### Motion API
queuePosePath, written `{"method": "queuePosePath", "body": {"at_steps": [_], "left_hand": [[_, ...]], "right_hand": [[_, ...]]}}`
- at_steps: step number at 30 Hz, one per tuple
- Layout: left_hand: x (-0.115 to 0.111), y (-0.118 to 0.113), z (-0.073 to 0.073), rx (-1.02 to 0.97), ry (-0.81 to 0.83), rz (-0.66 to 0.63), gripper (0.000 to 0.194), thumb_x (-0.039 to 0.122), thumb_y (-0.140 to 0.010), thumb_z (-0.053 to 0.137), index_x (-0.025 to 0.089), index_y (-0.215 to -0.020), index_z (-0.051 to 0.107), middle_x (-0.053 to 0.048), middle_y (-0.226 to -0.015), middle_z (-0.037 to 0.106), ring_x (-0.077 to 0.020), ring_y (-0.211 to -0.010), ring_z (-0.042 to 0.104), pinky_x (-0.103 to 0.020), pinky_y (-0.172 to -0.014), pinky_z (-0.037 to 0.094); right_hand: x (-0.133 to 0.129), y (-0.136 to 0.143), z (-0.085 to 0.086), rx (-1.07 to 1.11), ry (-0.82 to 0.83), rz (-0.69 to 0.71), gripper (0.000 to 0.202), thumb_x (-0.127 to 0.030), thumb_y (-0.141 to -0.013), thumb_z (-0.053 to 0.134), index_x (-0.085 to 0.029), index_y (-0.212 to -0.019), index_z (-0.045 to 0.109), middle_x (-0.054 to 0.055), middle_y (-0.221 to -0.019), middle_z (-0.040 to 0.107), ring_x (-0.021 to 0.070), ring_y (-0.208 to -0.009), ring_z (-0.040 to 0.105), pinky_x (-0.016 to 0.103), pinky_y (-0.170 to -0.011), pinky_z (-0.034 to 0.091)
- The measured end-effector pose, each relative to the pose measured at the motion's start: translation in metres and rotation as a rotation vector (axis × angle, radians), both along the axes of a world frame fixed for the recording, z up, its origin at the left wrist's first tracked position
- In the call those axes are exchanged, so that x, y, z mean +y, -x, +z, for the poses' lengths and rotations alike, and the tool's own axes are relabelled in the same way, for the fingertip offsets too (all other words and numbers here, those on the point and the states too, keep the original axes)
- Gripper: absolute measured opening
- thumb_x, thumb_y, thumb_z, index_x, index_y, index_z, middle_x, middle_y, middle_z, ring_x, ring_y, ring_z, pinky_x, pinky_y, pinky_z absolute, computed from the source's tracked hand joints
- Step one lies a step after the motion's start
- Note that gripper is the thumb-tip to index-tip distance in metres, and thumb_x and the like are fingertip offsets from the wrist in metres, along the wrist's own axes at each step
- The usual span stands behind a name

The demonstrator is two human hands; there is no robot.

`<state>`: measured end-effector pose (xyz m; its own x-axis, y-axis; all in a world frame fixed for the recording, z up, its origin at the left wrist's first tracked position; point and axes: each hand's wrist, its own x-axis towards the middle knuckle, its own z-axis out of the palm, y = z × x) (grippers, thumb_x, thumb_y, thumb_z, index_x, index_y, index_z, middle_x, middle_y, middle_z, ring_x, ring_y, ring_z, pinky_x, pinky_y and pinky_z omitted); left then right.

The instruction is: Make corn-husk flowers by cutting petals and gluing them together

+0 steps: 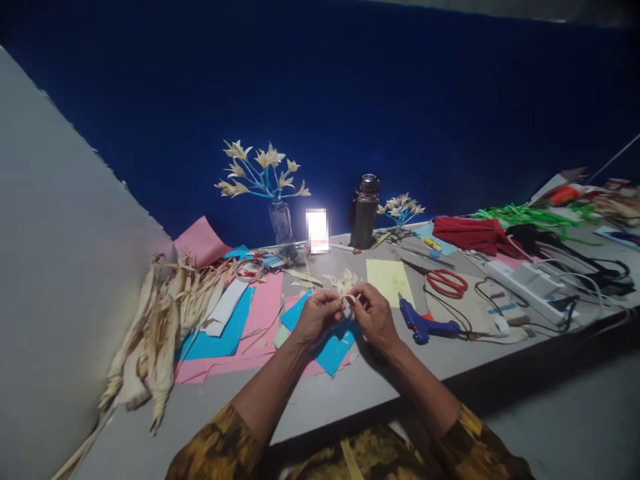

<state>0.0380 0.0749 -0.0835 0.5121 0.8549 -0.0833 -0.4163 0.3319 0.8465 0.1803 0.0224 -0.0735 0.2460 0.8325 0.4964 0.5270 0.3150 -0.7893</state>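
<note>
My left hand (321,316) and my right hand (373,315) meet above the middle of the table. Both are closed in a pinch on a small pale strip (349,305), which looks like dried corn husk and curls between the fingertips. Just behind the fingers lie more pale husk pieces (346,279); whether they touch the strip I cannot tell. Blue paper (334,357) is spread under the hands. A blue glue gun (425,323) rests right of my right hand, near a yellow sheet (393,280).
Dried corn husks (163,340) pile up at the left by pink paper (263,307). Husk flowers stand in a glass vase (283,230) beside a bright light (317,231) and a dark flask (365,217). Red-handled scissors (447,283), cords and a power strip (525,287) occupy the right.
</note>
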Motion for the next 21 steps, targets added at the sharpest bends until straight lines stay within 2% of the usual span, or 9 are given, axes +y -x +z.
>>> {"method": "queuePosePath", "body": {"at_steps": [8,13,21], "left_hand": [[0.001,0.002,-0.002,-0.012,-0.002,0.007,0.027,0.027,-0.066,0.085,0.013,-0.075,0.065,0.001,-0.06,0.06,-0.0075,-0.051,0.052,-0.02,-0.053,0.042],[0.001,0.003,-0.002,-0.013,0.014,0.025,0.029,0.026,-0.063,0.086,0.014,-0.077,0.064,0.001,-0.064,0.062,-0.0079,-0.049,0.053,-0.021,-0.05,0.041],[-0.002,0.002,-0.001,-0.025,0.035,-0.003,0.033,0.031,-0.064,0.088,0.014,-0.077,0.062,0.0,-0.068,0.064,-0.0074,-0.05,0.054,-0.019,-0.048,0.042]], "right_hand": [[-0.007,0.004,0.005,0.082,0.032,0.017,0.012,-0.029,-0.085,0.058,-0.02,-0.078,0.063,0.0,-0.072,0.062,0.0131,-0.057,0.05,0.025,-0.054,0.04],[-0.007,0.003,-0.001,0.124,0.07,-0.014,0.012,-0.03,-0.083,0.061,-0.019,-0.077,0.064,-0.003,-0.063,0.057,0.0124,-0.054,0.046,0.024,-0.052,0.039],[-0.001,0.004,-0.004,0.147,0.04,-0.049,0.016,-0.035,-0.085,0.061,-0.02,-0.08,0.065,-0.001,-0.066,0.06,0.0139,-0.057,0.051,0.025,-0.055,0.041]]}}
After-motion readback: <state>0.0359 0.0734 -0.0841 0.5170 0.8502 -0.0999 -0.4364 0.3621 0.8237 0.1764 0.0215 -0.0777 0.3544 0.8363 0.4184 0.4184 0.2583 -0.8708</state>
